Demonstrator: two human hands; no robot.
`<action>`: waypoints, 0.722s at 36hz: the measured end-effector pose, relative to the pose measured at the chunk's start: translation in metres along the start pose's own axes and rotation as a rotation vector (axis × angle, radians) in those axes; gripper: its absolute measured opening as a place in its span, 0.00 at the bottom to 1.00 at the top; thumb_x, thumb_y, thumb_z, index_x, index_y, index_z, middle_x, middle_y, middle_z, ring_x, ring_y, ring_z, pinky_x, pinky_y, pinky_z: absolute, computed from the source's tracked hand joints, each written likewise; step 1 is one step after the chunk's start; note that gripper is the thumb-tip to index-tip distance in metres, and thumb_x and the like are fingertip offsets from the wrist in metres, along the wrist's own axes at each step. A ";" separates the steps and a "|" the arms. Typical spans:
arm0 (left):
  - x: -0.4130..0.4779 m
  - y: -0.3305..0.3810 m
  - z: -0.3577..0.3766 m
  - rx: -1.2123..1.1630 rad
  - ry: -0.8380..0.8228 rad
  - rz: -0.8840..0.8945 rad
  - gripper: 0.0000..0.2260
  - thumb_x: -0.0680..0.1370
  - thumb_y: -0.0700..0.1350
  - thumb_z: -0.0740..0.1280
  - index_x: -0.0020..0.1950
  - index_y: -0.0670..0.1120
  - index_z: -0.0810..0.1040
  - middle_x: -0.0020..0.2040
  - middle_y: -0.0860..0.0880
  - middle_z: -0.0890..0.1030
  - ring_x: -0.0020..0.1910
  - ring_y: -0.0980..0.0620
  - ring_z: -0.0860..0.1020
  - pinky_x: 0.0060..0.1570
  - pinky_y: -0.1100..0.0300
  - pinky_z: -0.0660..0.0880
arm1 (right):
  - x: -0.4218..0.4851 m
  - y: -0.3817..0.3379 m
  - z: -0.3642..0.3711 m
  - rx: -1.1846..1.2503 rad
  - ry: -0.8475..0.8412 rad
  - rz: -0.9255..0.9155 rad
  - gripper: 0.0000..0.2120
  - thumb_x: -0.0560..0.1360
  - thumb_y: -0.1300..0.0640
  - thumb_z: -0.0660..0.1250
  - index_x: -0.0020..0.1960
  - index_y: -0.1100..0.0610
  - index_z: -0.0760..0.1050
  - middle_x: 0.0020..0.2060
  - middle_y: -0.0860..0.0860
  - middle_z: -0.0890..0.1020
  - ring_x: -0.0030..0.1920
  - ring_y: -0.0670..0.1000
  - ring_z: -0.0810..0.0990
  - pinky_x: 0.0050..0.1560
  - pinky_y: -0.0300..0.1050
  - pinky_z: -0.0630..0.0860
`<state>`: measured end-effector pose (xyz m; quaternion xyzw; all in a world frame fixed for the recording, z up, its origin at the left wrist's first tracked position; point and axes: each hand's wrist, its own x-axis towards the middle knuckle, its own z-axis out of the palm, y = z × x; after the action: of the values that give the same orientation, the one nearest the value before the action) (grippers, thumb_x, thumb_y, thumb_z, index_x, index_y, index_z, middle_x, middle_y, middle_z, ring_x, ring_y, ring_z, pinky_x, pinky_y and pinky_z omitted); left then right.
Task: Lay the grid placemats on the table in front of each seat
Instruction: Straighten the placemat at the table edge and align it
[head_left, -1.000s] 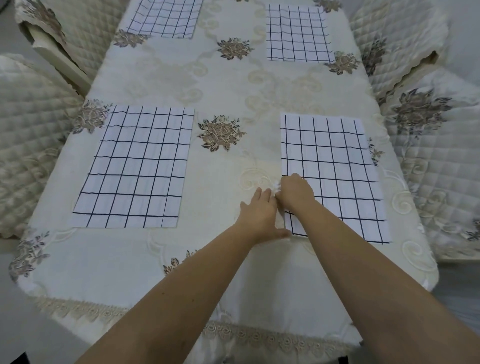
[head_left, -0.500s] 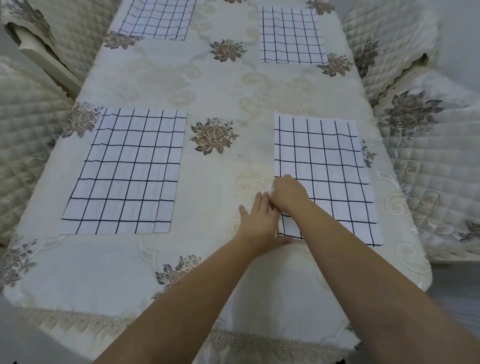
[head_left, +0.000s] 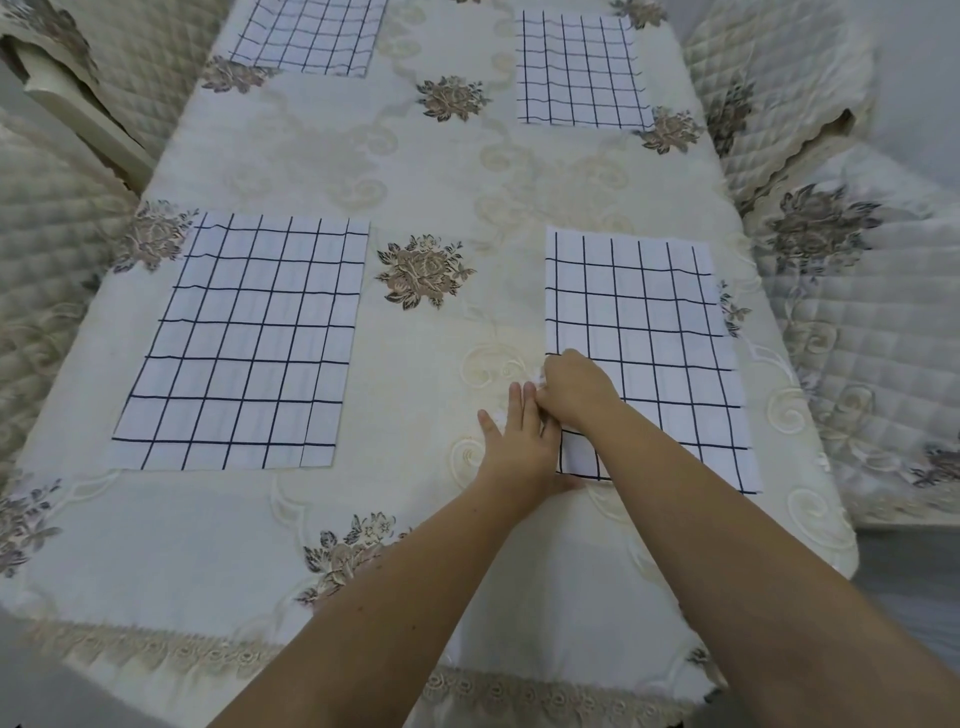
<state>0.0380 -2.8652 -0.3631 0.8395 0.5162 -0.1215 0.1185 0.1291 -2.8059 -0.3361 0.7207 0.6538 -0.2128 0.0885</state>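
Four white placemats with a dark grid lie flat on the table (head_left: 441, 197), which has a cream floral cloth. They are the near left placemat (head_left: 249, 338), the near right placemat (head_left: 660, 332), the far left placemat (head_left: 306, 36) and the far right placemat (head_left: 576, 73). My right hand (head_left: 576, 387) is curled at the left edge of the near right placemat and pinches a small bunched bit of that edge. My left hand (head_left: 519, 441) lies flat with straight fingers on the cloth just beside that edge, its fingertips touching my right hand.
Quilted cream chairs stand round the table: a left chair (head_left: 41, 249), a right chair (head_left: 872, 322), a far left chair (head_left: 130, 62) and a far right chair (head_left: 769, 78). The tablecloth's lace hem (head_left: 519, 696) hangs over the near edge.
Both hands stay at the left edge of the near right placemat. The view has drifted slightly; the placemats have not visibly moved.
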 end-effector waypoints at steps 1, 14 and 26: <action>0.000 0.000 0.000 -0.001 0.020 -0.002 0.46 0.60 0.75 0.64 0.67 0.42 0.74 0.68 0.36 0.71 0.69 0.39 0.69 0.52 0.34 0.73 | 0.000 0.000 0.000 -0.002 -0.002 -0.004 0.13 0.78 0.56 0.58 0.56 0.62 0.73 0.55 0.58 0.73 0.52 0.57 0.76 0.44 0.44 0.69; -0.007 -0.007 0.005 -0.210 -0.060 0.118 0.44 0.74 0.65 0.60 0.77 0.46 0.40 0.77 0.44 0.38 0.76 0.42 0.38 0.68 0.31 0.45 | -0.006 0.008 0.016 -0.039 0.007 0.030 0.27 0.81 0.47 0.46 0.77 0.55 0.45 0.77 0.52 0.44 0.76 0.59 0.43 0.71 0.61 0.53; -0.006 -0.010 0.001 -0.146 -0.126 0.154 0.39 0.77 0.63 0.56 0.77 0.46 0.39 0.77 0.45 0.36 0.75 0.41 0.35 0.68 0.31 0.46 | -0.003 0.010 0.016 -0.003 -0.135 0.024 0.30 0.80 0.41 0.42 0.76 0.52 0.35 0.75 0.48 0.34 0.75 0.58 0.33 0.72 0.65 0.45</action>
<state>0.0262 -2.8665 -0.3628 0.8565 0.4492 -0.1267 0.2204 0.1361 -2.8162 -0.3511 0.7124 0.6378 -0.2590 0.1363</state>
